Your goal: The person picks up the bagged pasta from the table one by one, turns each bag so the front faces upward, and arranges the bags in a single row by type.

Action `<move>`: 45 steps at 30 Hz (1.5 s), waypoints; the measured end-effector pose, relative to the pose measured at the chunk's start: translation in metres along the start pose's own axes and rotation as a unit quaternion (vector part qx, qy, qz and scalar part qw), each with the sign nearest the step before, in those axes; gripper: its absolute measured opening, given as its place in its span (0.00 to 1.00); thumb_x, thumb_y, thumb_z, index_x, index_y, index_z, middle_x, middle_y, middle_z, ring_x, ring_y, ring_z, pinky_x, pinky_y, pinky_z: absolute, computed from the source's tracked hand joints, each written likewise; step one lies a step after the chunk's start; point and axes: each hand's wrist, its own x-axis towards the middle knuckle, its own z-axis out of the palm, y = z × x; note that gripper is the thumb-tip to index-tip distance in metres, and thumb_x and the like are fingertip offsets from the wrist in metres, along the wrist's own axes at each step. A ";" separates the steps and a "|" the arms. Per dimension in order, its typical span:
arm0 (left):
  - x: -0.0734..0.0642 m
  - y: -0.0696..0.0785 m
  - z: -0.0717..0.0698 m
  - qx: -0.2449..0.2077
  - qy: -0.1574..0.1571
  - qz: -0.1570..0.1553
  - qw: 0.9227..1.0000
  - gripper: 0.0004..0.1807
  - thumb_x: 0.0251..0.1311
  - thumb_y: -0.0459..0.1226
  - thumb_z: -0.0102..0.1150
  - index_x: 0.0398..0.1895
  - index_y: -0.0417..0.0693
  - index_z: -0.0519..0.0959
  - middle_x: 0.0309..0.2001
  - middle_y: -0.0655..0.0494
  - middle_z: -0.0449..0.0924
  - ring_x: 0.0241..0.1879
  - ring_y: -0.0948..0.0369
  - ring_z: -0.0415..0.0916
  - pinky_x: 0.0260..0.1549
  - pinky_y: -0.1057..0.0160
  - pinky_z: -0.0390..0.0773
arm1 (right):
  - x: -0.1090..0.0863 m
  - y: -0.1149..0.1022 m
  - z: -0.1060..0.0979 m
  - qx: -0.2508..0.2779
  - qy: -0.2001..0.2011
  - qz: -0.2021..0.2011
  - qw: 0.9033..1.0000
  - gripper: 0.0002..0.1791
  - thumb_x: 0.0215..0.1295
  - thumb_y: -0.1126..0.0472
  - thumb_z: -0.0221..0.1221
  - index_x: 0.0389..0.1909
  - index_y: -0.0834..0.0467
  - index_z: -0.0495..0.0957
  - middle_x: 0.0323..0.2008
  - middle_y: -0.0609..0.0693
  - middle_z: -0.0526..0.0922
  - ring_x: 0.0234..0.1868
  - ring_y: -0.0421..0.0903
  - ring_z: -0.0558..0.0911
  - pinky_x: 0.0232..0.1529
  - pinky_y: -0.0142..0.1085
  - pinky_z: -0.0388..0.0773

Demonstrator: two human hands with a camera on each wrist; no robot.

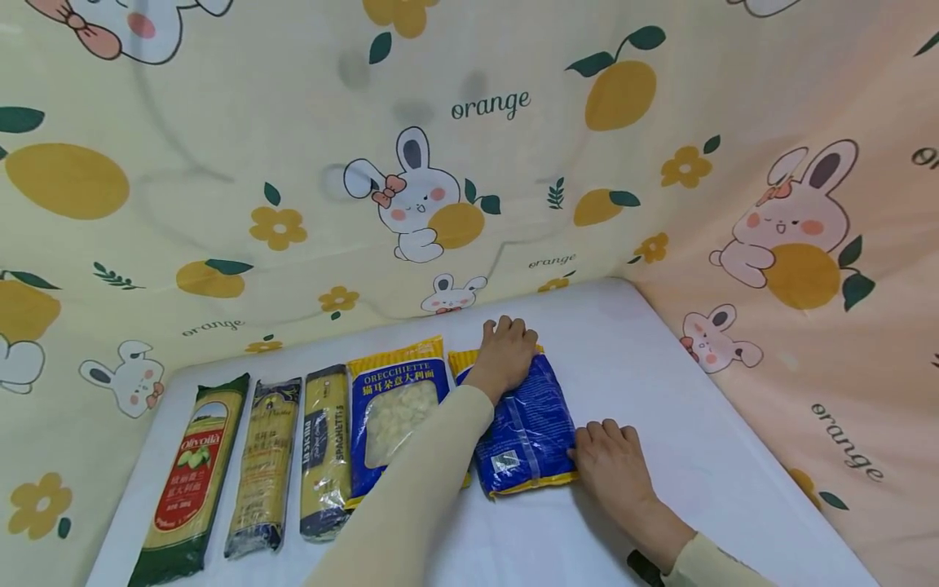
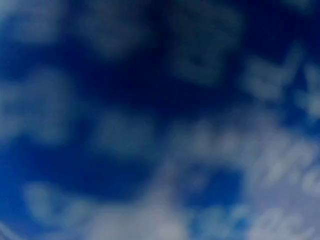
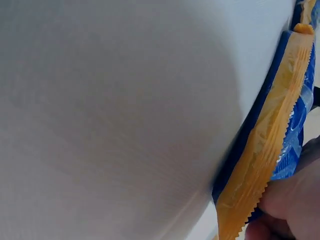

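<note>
A blue and yellow pasta bag lies on the white table with its printed back and barcode up. My left hand reaches over it and grips its far edge, fingers bent. At the near right corner my right hand pinches the bag; the right wrist view shows the thumb at the yellow serrated seal. Blurred blue print of the bag fills the left wrist view. Just left lies a matching orecchiette bag, face up, partly hidden by my left sleeve.
Farther left, three long spaghetti packs lie side by side: a navy-banded one, a clear gold one and a green and red one. A printed curtain stands behind and beside the white table.
</note>
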 end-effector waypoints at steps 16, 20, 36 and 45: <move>-0.016 -0.028 -0.034 -0.017 0.179 0.007 0.984 0.16 0.84 0.45 0.43 0.47 0.46 0.78 0.50 0.50 0.77 0.58 0.48 0.70 0.65 0.43 0.66 | 0.030 0.008 -0.047 0.133 0.019 0.033 0.990 0.16 0.60 0.64 0.61 0.20 0.50 0.65 0.21 0.43 0.64 0.30 0.47 0.66 0.38 0.44 0.61; -0.019 -0.036 -0.046 -0.030 0.232 0.007 0.972 0.15 0.84 0.43 0.44 0.45 0.44 0.78 0.48 0.48 0.77 0.57 0.46 0.71 0.64 0.41 0.67 | 0.044 0.017 -0.067 0.149 0.054 0.023 0.987 0.14 0.58 0.64 0.57 0.20 0.49 0.63 0.21 0.42 0.62 0.31 0.47 0.65 0.39 0.45 0.59; -0.048 -0.057 -0.053 -0.079 0.153 -0.025 0.985 0.15 0.83 0.45 0.45 0.53 0.44 0.77 0.48 0.50 0.73 0.56 0.48 0.68 0.63 0.43 0.65 | 0.056 0.004 -0.086 0.100 0.052 -0.026 0.993 0.19 0.68 0.51 0.66 0.25 0.53 0.69 0.24 0.45 0.68 0.33 0.51 0.70 0.42 0.50 0.68; -0.052 -0.053 -0.057 -0.088 0.155 -0.085 0.980 0.30 0.84 0.58 0.32 0.44 0.50 0.80 0.47 0.52 0.78 0.55 0.48 0.69 0.62 0.41 0.63 | 0.054 -0.003 -0.080 0.114 0.069 -0.047 0.990 0.14 0.67 0.56 0.66 0.27 0.54 0.72 0.25 0.47 0.73 0.33 0.51 0.72 0.40 0.47 0.67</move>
